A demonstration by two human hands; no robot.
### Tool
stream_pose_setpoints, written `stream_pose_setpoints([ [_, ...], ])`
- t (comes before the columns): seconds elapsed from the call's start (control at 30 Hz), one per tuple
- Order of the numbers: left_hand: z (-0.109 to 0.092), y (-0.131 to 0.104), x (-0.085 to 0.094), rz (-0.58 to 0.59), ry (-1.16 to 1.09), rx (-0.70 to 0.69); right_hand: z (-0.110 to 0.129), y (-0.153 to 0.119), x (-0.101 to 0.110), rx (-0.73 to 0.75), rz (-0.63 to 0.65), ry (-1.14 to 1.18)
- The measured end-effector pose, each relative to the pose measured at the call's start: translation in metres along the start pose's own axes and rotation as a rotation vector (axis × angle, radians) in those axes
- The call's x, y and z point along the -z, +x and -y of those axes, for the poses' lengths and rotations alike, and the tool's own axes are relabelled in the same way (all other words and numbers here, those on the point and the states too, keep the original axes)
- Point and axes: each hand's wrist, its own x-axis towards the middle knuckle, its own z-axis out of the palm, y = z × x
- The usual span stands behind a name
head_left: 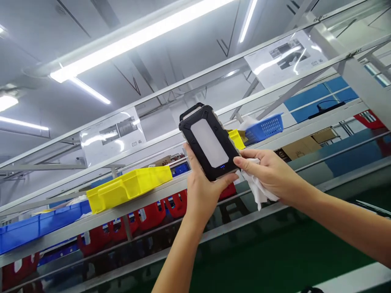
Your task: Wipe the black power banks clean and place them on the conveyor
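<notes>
A black power bank (210, 142) with a pale light panel, a carry loop at its top and small lit blue dots near its lower edge is held up before me, tilted. My left hand (201, 183) grips it from below and along its left side. At its lower right corner, my right hand (265, 171) pinches the edge with thumb and fingers. A crumpled white cloth (259, 193) hangs from the same right hand, tucked under the fingers.
Beyond the hands runs a shelf with a yellow bin (131, 187), blue bins (39, 221) and a blue perforated basket (265, 128). Red chairs (152, 215) show below the shelf. A green work surface (259, 248) lies lower right. Printed sheets (113, 136) hang from the metal frame.
</notes>
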Motion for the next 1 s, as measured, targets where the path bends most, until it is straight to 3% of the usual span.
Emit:
stream_pose_setpoints([
  [0.17,-0.001,0.041,0.012,0.025,0.126,-0.102,0.02,0.037,-0.002,-0.012,0.072,0.009],
  [0.33,-0.014,0.083,0.029,-0.088,0.256,-0.273,0.045,0.074,-0.012,-0.045,0.111,0.025],
  [0.5,-0.029,0.123,0.043,-0.14,0.265,-0.423,0.067,0.108,-0.023,0.012,0.085,-0.009],
  [0.8,-0.045,0.173,0.055,-0.196,0.345,-0.556,0.094,0.16,-0.033,0.055,0.096,-0.045],
  [1.0,-0.052,0.194,0.057,-0.282,0.416,-0.53,0.105,0.18,-0.035,0.093,0.128,-0.097],
])
